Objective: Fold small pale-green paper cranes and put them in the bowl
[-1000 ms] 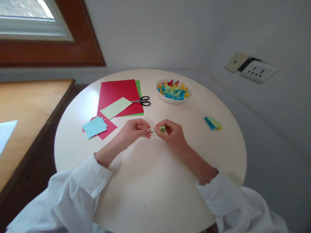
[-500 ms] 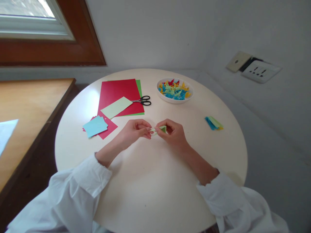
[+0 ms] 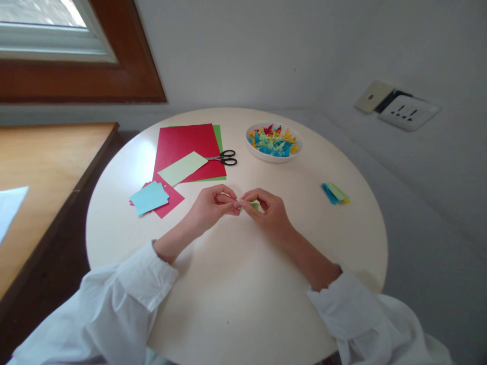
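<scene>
Above the middle of the round white table (image 3: 228, 284), both hands meet at a small folded piece of pale green paper (image 3: 254, 205). My left hand (image 3: 215, 205) pinches its left end between thumb and fingers. From the other side my right hand (image 3: 266, 205) is closed on it, with thumb and forefinger pressed together. Much of the paper is hidden by the fingers, so its exact folds cannot be made out. A stack of light blue paper squares (image 3: 149, 198) lies left of my left hand, on top of pink paper (image 3: 172, 198).
Black-handled scissors (image 3: 228, 157) and a pale green strip (image 3: 183, 168) lie on a red sheet (image 3: 186, 139), with a green sheet (image 3: 218, 137) beneath. A white bowl (image 3: 274, 158) holds colourful folded paper pieces. Folded blue, green and yellow papers (image 3: 335, 193) rest at right.
My hands have drawn slightly closer together. Less of the green paper shows now between and behind the fingers. Everything else on the table stays where it was.
</scene>
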A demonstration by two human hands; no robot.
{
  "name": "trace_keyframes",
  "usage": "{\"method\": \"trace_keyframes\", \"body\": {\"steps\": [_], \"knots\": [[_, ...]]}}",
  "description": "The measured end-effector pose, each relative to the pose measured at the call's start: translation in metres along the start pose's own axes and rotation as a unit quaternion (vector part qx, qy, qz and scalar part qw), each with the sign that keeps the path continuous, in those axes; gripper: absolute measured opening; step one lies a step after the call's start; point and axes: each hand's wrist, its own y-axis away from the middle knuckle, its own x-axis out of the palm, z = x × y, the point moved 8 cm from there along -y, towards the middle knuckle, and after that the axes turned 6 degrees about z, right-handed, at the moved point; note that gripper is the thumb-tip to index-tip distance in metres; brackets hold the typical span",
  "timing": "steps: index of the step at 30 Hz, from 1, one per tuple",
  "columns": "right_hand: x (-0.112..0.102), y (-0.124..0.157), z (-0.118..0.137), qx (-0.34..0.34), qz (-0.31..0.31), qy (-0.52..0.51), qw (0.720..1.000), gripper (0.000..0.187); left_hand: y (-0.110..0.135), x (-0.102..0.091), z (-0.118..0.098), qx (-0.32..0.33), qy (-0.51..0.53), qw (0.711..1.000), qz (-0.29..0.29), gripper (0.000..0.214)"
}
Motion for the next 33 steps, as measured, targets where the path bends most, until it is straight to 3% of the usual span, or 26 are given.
{"method": "trace_keyframes", "body": {"steps": [8, 18, 33], "knots": [[-0.005, -0.001, 0.001, -0.022, -0.018, 0.051, 0.998, 0.011, 0.001, -0.012, -0.006, 0.034, -0.097, 0.993, -0.052, 0.012], [-0.003, 0.001, 0.006, -0.045, -0.033, 0.06, 0.997, 0.009, 0.003, -0.007, -0.008, 0.019, -0.04, 0.997, -0.064, 0.022], [-0.005, 0.001, 0.017, -0.077, -0.078, 0.119, 0.987, 0.007, 0.009, -0.009, -0.014, 0.089, -0.155, 0.978, -0.107, 0.018]]}}
